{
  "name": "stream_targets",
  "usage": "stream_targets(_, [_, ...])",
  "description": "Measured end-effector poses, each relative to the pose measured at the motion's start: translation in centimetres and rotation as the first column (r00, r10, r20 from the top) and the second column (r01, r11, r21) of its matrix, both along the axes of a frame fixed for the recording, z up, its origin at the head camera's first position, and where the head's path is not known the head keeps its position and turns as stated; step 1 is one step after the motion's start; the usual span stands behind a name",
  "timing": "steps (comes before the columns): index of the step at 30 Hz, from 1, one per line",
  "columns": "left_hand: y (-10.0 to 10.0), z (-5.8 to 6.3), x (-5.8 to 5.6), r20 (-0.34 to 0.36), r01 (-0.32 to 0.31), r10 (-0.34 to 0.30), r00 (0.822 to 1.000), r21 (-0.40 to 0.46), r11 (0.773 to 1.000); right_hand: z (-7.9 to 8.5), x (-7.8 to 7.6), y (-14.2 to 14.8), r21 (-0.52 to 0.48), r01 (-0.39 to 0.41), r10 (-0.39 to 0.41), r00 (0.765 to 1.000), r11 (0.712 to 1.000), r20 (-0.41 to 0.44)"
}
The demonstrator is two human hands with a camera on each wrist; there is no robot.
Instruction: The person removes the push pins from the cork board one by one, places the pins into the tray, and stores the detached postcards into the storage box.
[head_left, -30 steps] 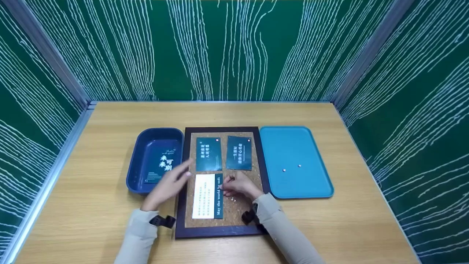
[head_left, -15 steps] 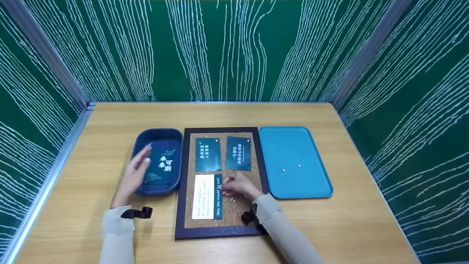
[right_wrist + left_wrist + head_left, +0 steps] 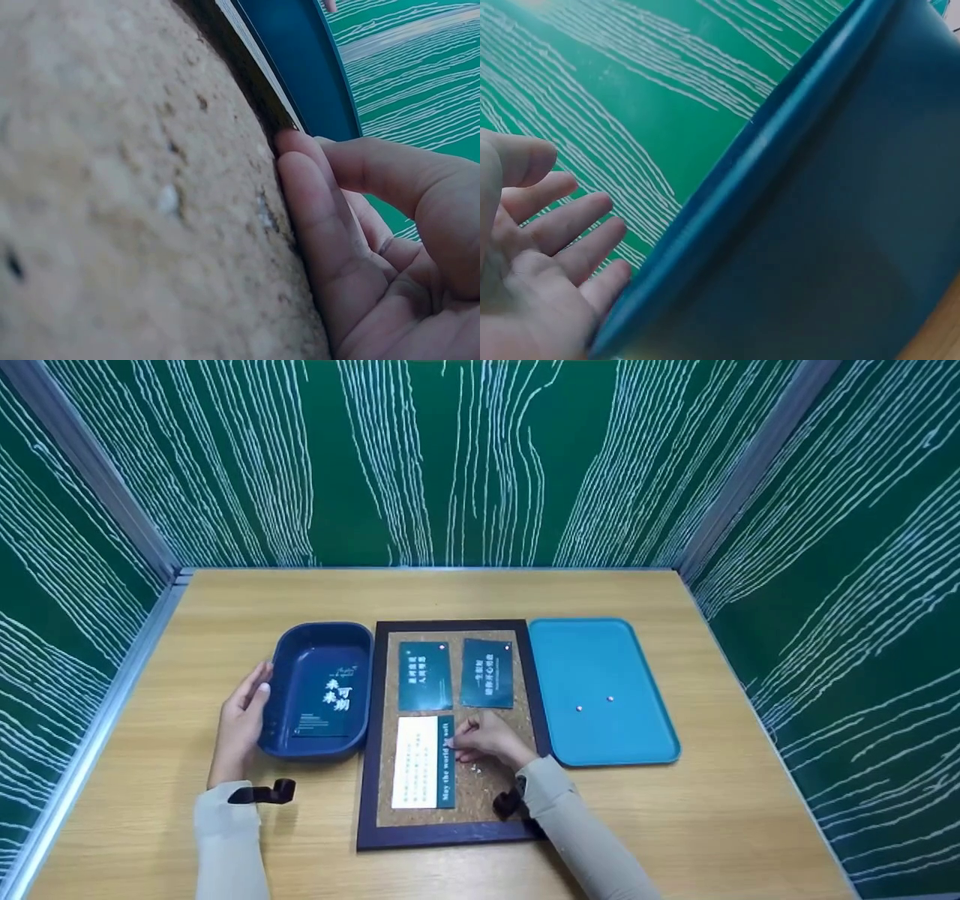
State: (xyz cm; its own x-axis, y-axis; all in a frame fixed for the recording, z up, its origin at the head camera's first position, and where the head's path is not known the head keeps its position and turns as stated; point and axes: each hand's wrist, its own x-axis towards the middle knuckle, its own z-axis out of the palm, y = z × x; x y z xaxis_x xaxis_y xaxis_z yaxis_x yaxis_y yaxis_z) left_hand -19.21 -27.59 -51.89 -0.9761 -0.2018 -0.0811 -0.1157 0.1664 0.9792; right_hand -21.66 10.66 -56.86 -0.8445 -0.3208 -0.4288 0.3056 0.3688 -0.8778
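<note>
In the head view, my right hand (image 3: 487,737) is over the cork board (image 3: 480,799), its thumb and fingertips pinching the right edge of a white and dark green card (image 3: 416,765). The right wrist view shows these fingertips (image 3: 300,169) low against the cork, at the card's edge. My left hand (image 3: 241,720) is at the left side of the dark blue bin (image 3: 281,746). Its fingers are loosely extended in the left wrist view, close by the bin's rim (image 3: 727,176), and hold nothing. Inside the bin lies a dark green card (image 3: 326,705) with white lettering.
Two dark green cards, one at left (image 3: 425,676) and one at right (image 3: 487,673), lie on the board's upper half, each with a small pin at a corner. A turquoise tray (image 3: 600,660) to the right holds two small pins (image 3: 610,699). Green walls enclose the table.
My left hand has moved left from the board's edge, across the bin, to the bin's outer left side. The right hand keeps its place at the card.
</note>
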Motion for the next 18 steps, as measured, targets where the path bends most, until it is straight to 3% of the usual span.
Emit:
stream_targets(6, [-0.4,-1.0,-0.3,0.056,-0.104,0.098,0.994,0.112,0.988,0.2,0.1,0.0,-0.003,-0.001,0.001,1.000,1.000,0.002])
stream_targets(12, [-0.6,-2.8,-0.5,0.081,-0.103,0.086,0.993,0.233,0.967,0.2,0.2,0.1,-0.002,-0.006,0.006,1.000,1.000,-0.004])
stream_targets(18, [-0.5,-3.8,-0.6,0.113,-0.112,0.087,0.990,0.248,0.962,0.3,0.2,0.1,-0.007,-0.006,0.006,1.000,1.000,-0.001])
